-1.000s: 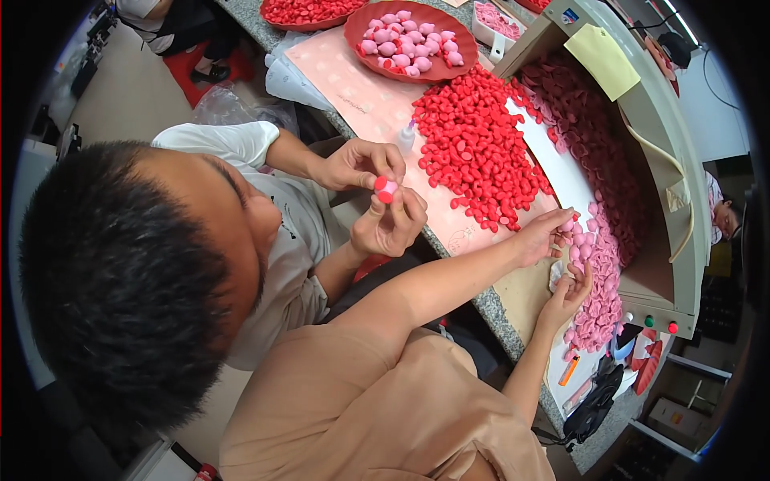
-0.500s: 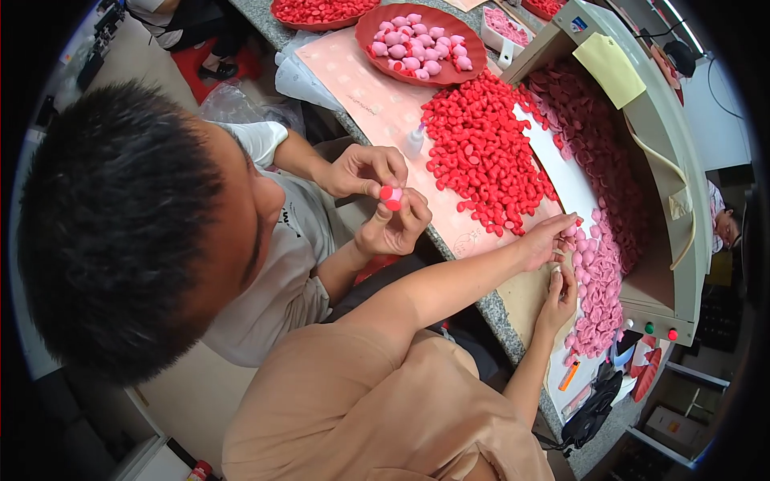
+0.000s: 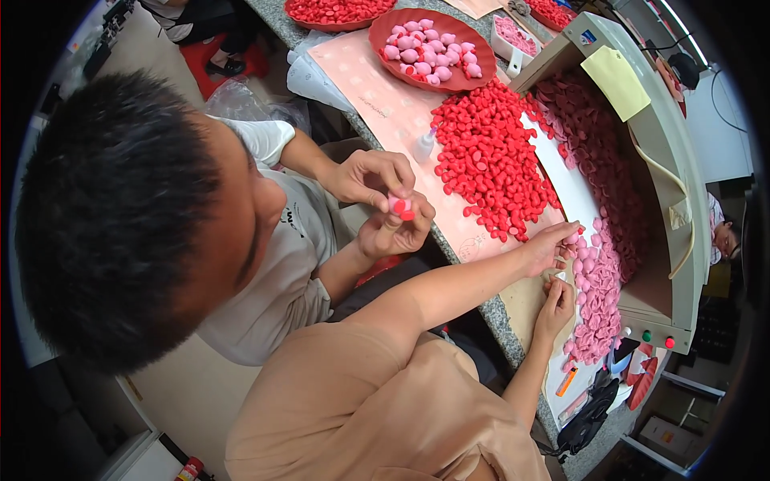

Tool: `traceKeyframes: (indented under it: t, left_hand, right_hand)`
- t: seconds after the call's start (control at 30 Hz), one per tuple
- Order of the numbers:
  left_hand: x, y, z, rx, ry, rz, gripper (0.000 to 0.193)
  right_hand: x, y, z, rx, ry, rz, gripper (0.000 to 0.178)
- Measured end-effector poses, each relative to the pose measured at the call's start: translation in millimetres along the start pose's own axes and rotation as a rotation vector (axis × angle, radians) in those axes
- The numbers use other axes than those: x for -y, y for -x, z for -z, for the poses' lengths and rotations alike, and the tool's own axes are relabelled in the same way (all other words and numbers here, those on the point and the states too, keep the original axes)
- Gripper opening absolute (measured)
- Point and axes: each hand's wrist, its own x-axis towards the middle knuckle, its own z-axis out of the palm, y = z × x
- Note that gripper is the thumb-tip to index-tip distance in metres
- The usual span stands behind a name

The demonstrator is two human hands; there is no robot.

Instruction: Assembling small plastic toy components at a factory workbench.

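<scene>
Step in hand, as I judge it: picking from the heap of pink caps at the table edge. My left hand has its fingertips in the heap and my right hand is curled just below; grip on either cannot be told. Next move needs a clean pinch on a single cap. Count: one pink heap, one red heap, caps too many to count; one squeeze bottle; one red dish.

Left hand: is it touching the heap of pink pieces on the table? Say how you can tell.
Touching. The head view shows the left hand with its fingertips among the pink pieces at the heap's edge, with no gap visible.
</scene>
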Motion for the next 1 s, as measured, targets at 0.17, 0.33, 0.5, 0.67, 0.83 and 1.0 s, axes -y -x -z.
traceKeyframes:
  t: [0.17,0.33,0.5,0.67,0.83,1.0]
  left_hand:
    - [0.0,0.0,-0.4,-0.007,0.003,-0.002,0.033]
    - [-2.0,1.0,-2.5,0.0,0.005,0.009,0.034]
    - [-3.9,4.3,-3.9,-0.009,0.012,0.01,0.035]
    - [-3.9,2.9,-5.9,-0.011,0.005,0.006,0.035]
    - [-0.8,1.5,-4.3,-0.008,0.015,-0.017,0.028]
    - [-2.3,2.4,-2.7,0.001,0.035,0.006,0.033]
  right_hand:
    - [0.0,-0.4,-1.2,0.001,-0.003,0.016,0.019]
    - [1.0,-0.7,-0.2,-0.001,0.025,0.039,0.019]
    - [2.7,-1.2,-0.9,-0.003,0.022,0.037,0.016]
    - [5.9,-1.2,0.3,0.001,0.047,0.043,0.015]
    - [4.3,-0.4,0.3,-0.003,0.022,0.048,0.014]
    - [0.7,-0.5,-0.5,0.012,0.009,0.062,0.017]
